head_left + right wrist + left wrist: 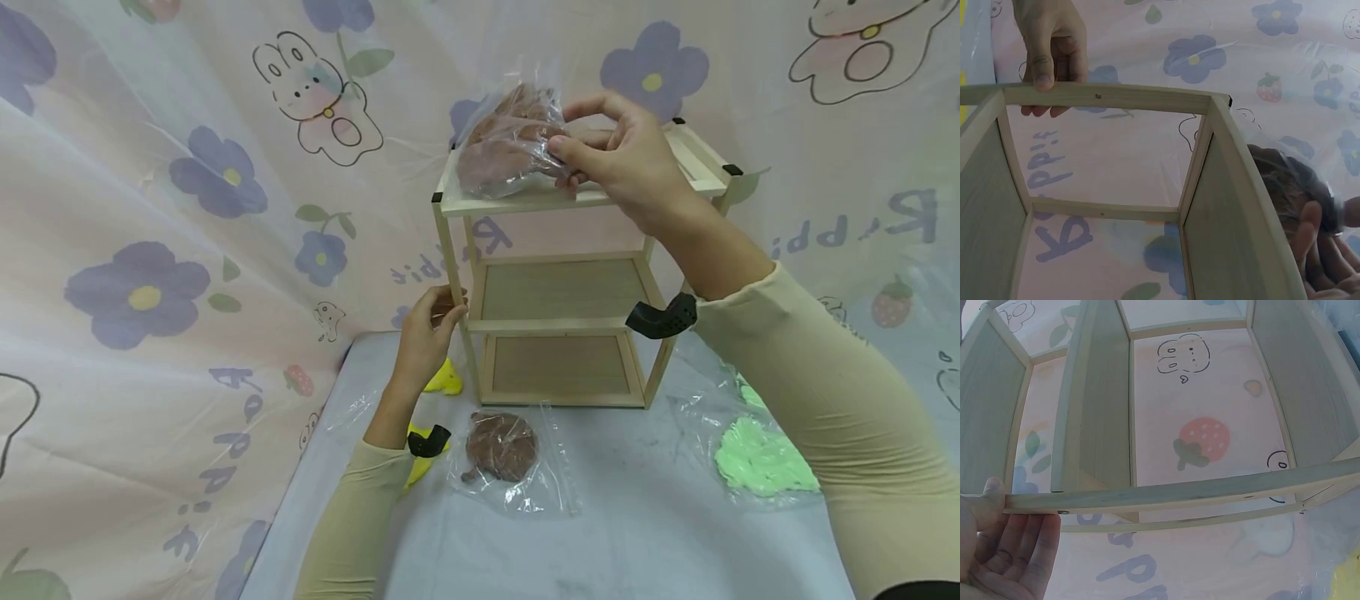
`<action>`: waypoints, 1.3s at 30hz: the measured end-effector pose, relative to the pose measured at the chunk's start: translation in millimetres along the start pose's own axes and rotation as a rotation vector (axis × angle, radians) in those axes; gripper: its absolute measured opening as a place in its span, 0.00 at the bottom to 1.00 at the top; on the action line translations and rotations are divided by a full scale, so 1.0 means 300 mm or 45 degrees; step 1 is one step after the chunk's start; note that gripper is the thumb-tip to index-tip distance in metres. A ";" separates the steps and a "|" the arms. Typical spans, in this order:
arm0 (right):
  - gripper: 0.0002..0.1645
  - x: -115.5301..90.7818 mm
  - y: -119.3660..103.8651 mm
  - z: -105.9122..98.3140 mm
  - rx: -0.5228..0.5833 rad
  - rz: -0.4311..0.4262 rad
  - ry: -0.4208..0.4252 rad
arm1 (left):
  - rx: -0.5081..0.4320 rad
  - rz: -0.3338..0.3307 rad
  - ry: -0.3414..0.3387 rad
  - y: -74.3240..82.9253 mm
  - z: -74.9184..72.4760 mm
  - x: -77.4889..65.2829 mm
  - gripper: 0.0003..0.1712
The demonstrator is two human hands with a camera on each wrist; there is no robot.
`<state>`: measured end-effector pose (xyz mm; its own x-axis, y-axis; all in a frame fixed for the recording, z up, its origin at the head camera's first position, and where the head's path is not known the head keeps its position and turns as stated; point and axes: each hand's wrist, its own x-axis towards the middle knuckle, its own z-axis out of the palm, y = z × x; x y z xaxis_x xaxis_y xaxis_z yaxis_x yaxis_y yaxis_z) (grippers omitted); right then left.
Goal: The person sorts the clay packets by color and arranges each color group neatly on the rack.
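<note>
In the head view my right hand [630, 158] pinches a clear plastic bag of brown clay [502, 154] at the top of a small wooden shelf [558, 327]. The right wrist view shows this brown bag [1285, 181] beside the shelf's top panel; whether it touches the panel I cannot tell. Lower down, my left hand [426, 337] grips the shelf's front left post, thumb on one side and fingers on the other. That grip shows closely in the left wrist view, where the hand [1013, 550] is at the post [1166, 494].
Another clear bag of brown clay [501, 448] lies on the table [600, 533] before the shelf. Yellow pieces [446, 379] are partly hidden behind my left arm. Bagged light green clay [761, 458] lies at the right. A patterned curtain [150, 400] hangs behind and at the left.
</note>
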<state>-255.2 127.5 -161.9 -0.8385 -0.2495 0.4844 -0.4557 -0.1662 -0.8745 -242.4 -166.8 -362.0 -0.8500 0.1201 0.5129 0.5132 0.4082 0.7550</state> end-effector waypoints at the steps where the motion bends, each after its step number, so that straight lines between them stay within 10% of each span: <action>1: 0.20 -0.002 -0.002 -0.001 -0.076 0.006 0.012 | -0.002 0.000 0.001 0.001 0.000 0.000 0.17; 8: 0.23 -0.017 -0.002 -0.002 -0.653 -0.036 0.122 | -0.002 0.004 0.006 0.001 0.000 -0.001 0.17; 16: 0.26 -0.040 0.002 -0.011 -0.954 -0.014 0.152 | -0.004 0.001 0.005 -0.001 0.000 0.001 0.17; 24: 0.29 -0.016 -0.015 -0.041 -1.120 0.128 0.033 | -0.001 -0.006 0.007 -0.001 -0.001 0.003 0.17; 31: 0.20 -0.002 0.002 -0.034 -1.269 0.026 -0.062 | 0.002 0.002 0.012 -0.003 0.002 0.005 0.17; 39: 0.22 -0.025 0.016 -0.031 -1.246 0.019 0.139 | -0.002 0.003 0.010 -0.008 0.006 0.007 0.18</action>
<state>-254.0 137.5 -170.0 -0.8466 -0.1473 0.5114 -0.4498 0.7117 -0.5396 -245.5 -165.9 -363.4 -0.8479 0.1138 0.5178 0.5153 0.4065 0.7545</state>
